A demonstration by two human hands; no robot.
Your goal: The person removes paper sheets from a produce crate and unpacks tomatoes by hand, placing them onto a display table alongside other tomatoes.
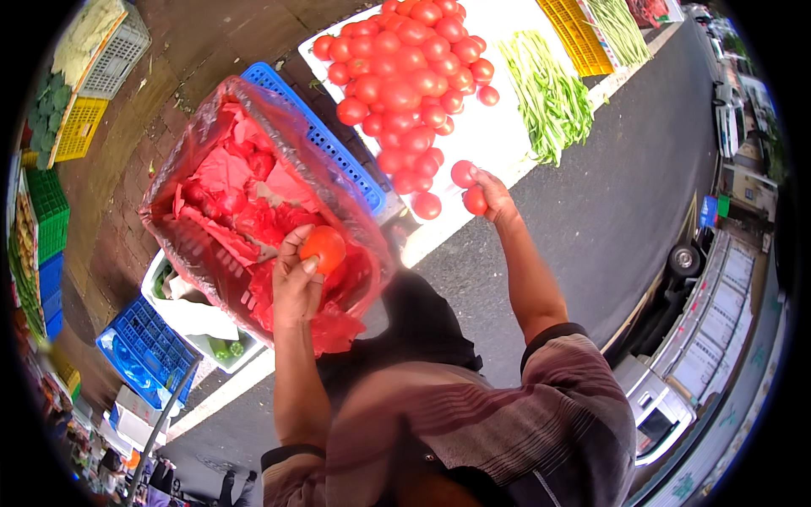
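Observation:
My left hand point(296, 282) grips a ripe tomato point(324, 248) above a crate lined with a red plastic bag point(374, 253). Inside that crate lie crumpled red paper point(222, 174) and some tomatoes point(260, 165), partly covered by it. To the right, my right hand point(495, 196) has its fingers at two tomatoes point(474, 199), over the near edge of a bright white board point(488, 133). Whether both are firmly held is hard to tell. A large heap of tomatoes point(405, 76) covers the left part of the board, with a single tomato point(427, 206) at its near corner.
Long green beans point(548, 95) lie right of the heap. A blue plastic crate point(317, 127) stands behind the lined one. At lower left are a white foam box point(190, 317) with green peppers and another blue crate point(142, 348). A truck point(690, 336) stands across the asphalt.

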